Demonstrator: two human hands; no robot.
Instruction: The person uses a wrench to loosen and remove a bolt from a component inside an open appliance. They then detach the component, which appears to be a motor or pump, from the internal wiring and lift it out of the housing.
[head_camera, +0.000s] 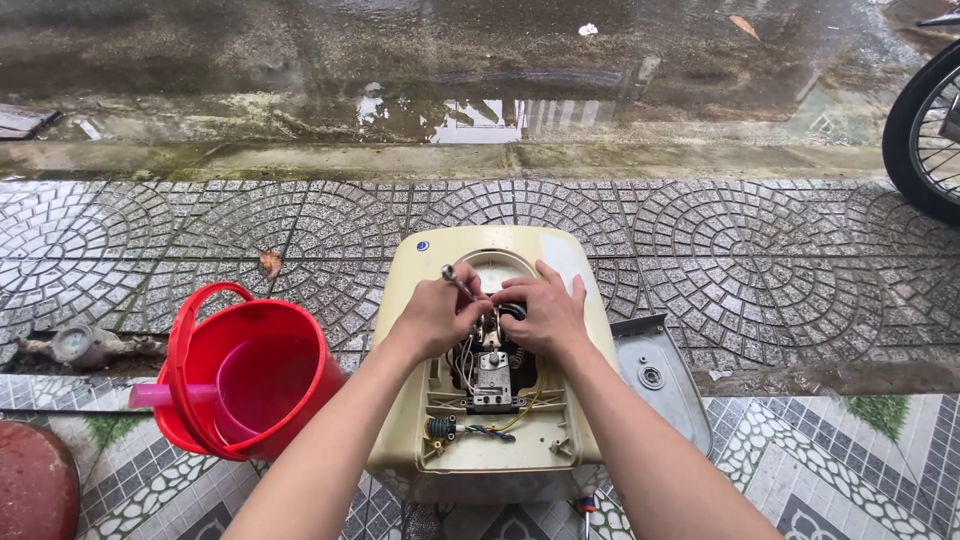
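A wet tiled pavement (760, 250) carried a cream water-heater casing (400, 400) lying open, heavy-looking and rigid, best gripped by its outer shell. Beside it stood a red bucket (300, 350) and a grey cover plate (665, 385). Inside, thin wires (505, 428) looked fragile. The left hand (435, 315) was closed around a slim metal screwdriver (457, 280); the right hand (545, 312) pinched parts within, its hold hidden.
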